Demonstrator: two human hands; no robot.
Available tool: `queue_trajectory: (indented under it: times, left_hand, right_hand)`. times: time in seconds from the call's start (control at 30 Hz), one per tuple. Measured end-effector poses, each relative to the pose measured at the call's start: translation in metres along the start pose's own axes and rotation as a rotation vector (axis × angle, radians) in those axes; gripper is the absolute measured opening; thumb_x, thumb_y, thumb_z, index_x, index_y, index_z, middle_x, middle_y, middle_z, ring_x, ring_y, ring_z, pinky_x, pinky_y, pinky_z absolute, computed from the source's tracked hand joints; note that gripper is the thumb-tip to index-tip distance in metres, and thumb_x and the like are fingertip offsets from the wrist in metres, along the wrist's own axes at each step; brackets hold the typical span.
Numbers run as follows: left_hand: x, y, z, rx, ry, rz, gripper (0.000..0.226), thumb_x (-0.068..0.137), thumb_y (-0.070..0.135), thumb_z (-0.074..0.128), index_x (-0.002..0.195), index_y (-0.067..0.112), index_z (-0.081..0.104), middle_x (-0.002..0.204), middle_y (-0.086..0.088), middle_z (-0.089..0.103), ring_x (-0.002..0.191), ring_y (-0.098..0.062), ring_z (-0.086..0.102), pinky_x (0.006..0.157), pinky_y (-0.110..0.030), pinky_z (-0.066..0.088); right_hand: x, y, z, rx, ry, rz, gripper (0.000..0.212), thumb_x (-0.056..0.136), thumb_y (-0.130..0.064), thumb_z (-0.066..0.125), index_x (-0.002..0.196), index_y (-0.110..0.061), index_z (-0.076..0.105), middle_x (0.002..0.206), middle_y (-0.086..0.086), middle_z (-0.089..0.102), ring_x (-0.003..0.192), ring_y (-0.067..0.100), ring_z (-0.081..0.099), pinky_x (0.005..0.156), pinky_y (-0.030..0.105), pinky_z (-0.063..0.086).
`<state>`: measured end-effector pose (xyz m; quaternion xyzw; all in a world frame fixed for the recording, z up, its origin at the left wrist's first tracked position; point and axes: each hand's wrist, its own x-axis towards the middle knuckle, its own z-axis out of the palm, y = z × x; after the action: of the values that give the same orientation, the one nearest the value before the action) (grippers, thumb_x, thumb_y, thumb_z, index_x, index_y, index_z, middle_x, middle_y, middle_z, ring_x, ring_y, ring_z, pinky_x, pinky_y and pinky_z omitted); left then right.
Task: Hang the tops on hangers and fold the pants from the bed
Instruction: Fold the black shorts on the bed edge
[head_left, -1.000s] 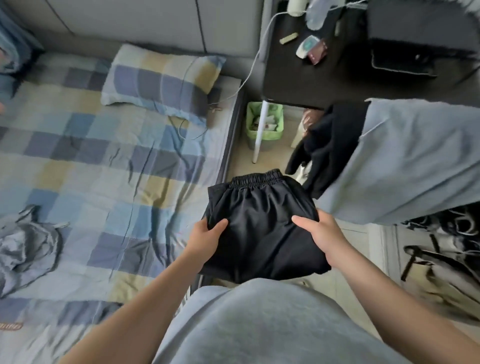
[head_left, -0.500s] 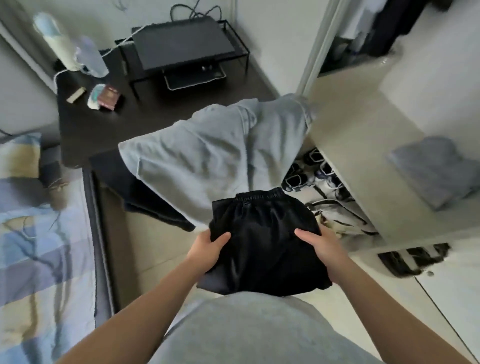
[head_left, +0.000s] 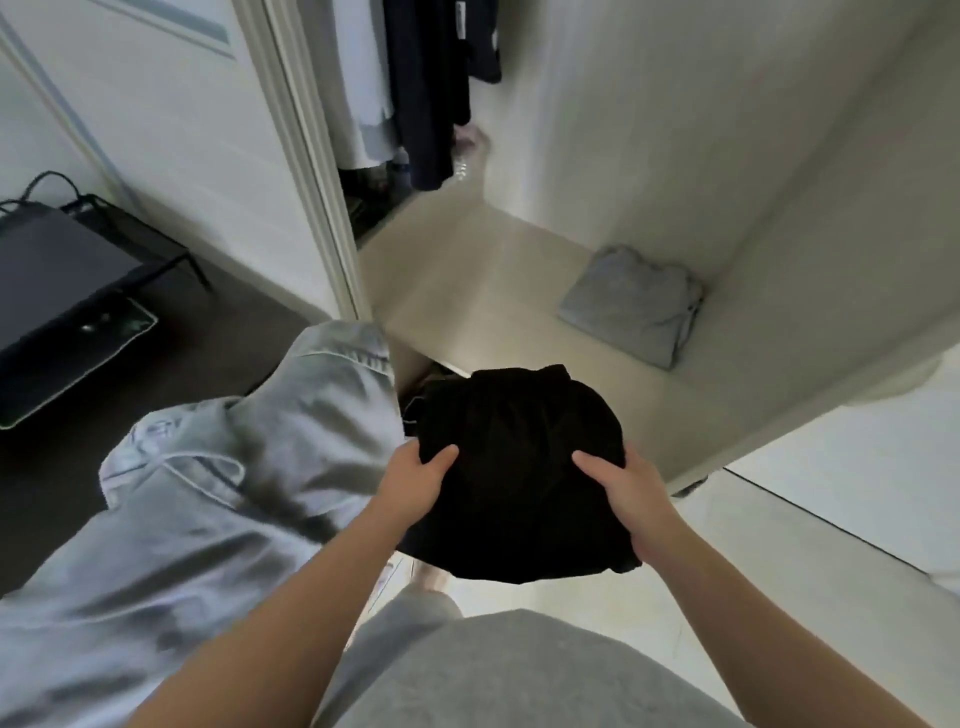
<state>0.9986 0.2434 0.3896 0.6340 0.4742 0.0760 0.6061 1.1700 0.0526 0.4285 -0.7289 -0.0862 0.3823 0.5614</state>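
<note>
Black folded pants (head_left: 519, 467) sit between both hands, held in the air just in front of the wardrobe shelf (head_left: 467, 291). The left hand (head_left: 410, 486) grips their left edge and the right hand (head_left: 623, 488) their right edge, each with the thumb on top and fingers curled beneath. Grey folded clothing (head_left: 634, 306) lies further back on the shelf, well apart from the pants.
</note>
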Motion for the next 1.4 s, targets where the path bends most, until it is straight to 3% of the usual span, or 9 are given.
queue_trajectory:
  times: [0.17,0.27,0.53,0.7,0.87,1.03,1.23,1.33,1.4]
  left_hand:
    - [0.085,0.049,0.008,0.061,-0.099,0.049,0.025,0.100,0.030,0.060,0.122,0.019,0.065,0.100,0.010,0.067,0.104,-0.020,0.065,0.091,-0.034,0.050]
    - [0.133,0.082,0.013,0.106,-0.200,0.080,0.024,0.101,0.030,0.059,0.123,0.022,0.064,0.098,0.014,0.068,0.100,-0.018,0.067,0.086,-0.032,0.049]
    - [0.230,0.148,0.054,0.211,-0.357,0.196,0.028,0.101,0.028,0.058,0.127,0.018,0.065,0.094,0.016,0.064,0.095,-0.014,0.064,0.080,-0.026,0.048]
    - [0.292,0.181,0.100,0.279,-0.396,0.278,0.031,0.102,0.027,0.056,0.130,0.015,0.063,0.113,0.001,0.067,0.109,-0.025,0.064,0.088,-0.031,0.046]
    - [0.347,0.204,0.154,0.289,-0.385,0.312,0.031,0.103,0.028,0.054,0.129,0.013,0.062,0.114,-0.004,0.067,0.108,-0.028,0.064,0.088,-0.034,0.048]
    - [0.404,0.213,0.210,0.276,-0.390,0.374,0.027,0.105,0.024,0.051,0.126,0.015,0.064,0.098,0.010,0.064,0.096,-0.018,0.063,0.081,-0.030,0.044]
    - [0.468,0.221,0.273,0.272,-0.403,0.419,0.034,0.105,0.025,0.051,0.135,0.013,0.059,0.113,0.004,0.063,0.102,-0.016,0.059,0.088,-0.028,0.042]
    - [0.497,0.210,0.295,0.334,-0.367,0.410,0.037,0.104,0.026,0.052,0.136,0.009,0.057,0.123,-0.005,0.065,0.114,-0.027,0.061,0.090,-0.029,0.041]
    - [0.506,0.200,0.303,0.352,-0.316,0.389,0.045,0.101,0.031,0.056,0.140,0.008,0.051,0.132,-0.012,0.061,0.122,-0.033,0.057,0.093,-0.032,0.041]
  right_hand:
    - [0.045,-0.025,0.010,0.060,0.174,-0.027,0.026,0.088,-0.026,0.074,0.103,-0.045,0.065,0.101,-0.014,0.075,0.090,0.009,0.073,0.078,0.031,0.057]
    - [0.070,-0.040,0.013,0.119,0.288,-0.009,0.031,0.089,-0.024,0.073,0.115,-0.039,0.064,0.111,-0.005,0.074,0.101,0.018,0.071,0.088,0.041,0.058]
    - [0.139,-0.063,0.000,0.102,0.556,-0.014,0.035,0.094,-0.026,0.068,0.128,-0.029,0.062,0.116,-0.009,0.070,0.108,0.016,0.067,0.099,0.045,0.054]
    - [0.205,-0.069,-0.026,0.121,0.702,-0.053,0.029,0.097,-0.017,0.064,0.105,-0.044,0.061,0.110,-0.017,0.067,0.102,0.005,0.064,0.085,0.024,0.051]
    - [0.273,-0.071,-0.069,0.016,0.824,-0.043,0.034,0.098,-0.021,0.060,0.132,-0.028,0.060,0.110,-0.013,0.067,0.104,0.016,0.065,0.092,0.038,0.055]
    - [0.348,-0.069,-0.106,-0.141,0.875,-0.110,0.035,0.100,-0.024,0.054,0.133,-0.038,0.055,0.101,-0.027,0.059,0.095,0.007,0.057,0.078,0.025,0.044]
    - [0.424,-0.065,-0.149,-0.220,0.971,-0.062,0.026,0.098,-0.021,0.058,0.124,-0.019,0.058,0.116,0.006,0.069,0.109,0.029,0.063,0.084,0.033,0.048]
    - [0.451,-0.054,-0.159,-0.284,0.933,0.021,0.040,0.099,-0.019,0.057,0.138,-0.016,0.046,0.131,0.013,0.061,0.119,0.035,0.059,0.096,0.042,0.049]
    - [0.463,-0.047,-0.158,-0.378,0.904,0.081,0.062,0.097,-0.014,0.057,0.151,-0.015,0.029,0.150,0.015,0.040,0.134,0.035,0.045,0.108,0.045,0.040]
